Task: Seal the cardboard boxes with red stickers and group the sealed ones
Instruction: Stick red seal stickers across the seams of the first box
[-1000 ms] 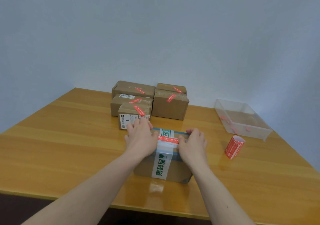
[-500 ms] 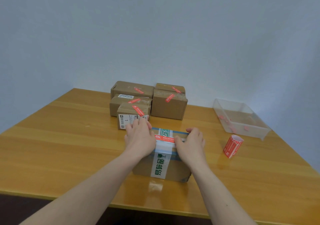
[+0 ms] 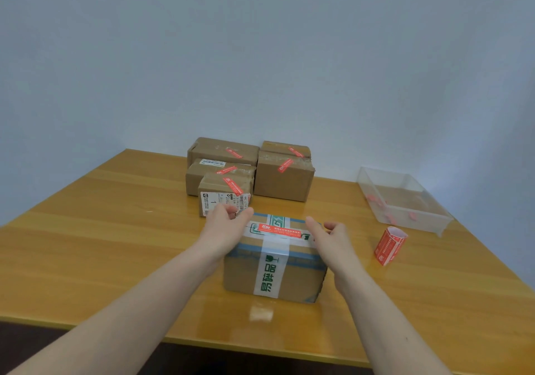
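Fingers (image 3: 231, 211) of the left hand (image 3: 224, 225) loosely curled, gripping nothing, beside the brown cardboard box with white tape (image 3: 275, 262); right hand (image 3: 333, 237) likewise on its other side. Long red sticker (image 3: 279, 231) lies across its top, mid-bench (image 3: 86, 244), near five stickered boxes (image 3: 283, 181).

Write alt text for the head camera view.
Two hands, left hand and right hand, hover at either side of a cardboard box bearing a red sticker on a wooden table. Five stickered boxes are grouped behind; a sticker roll and clear bin sit right.
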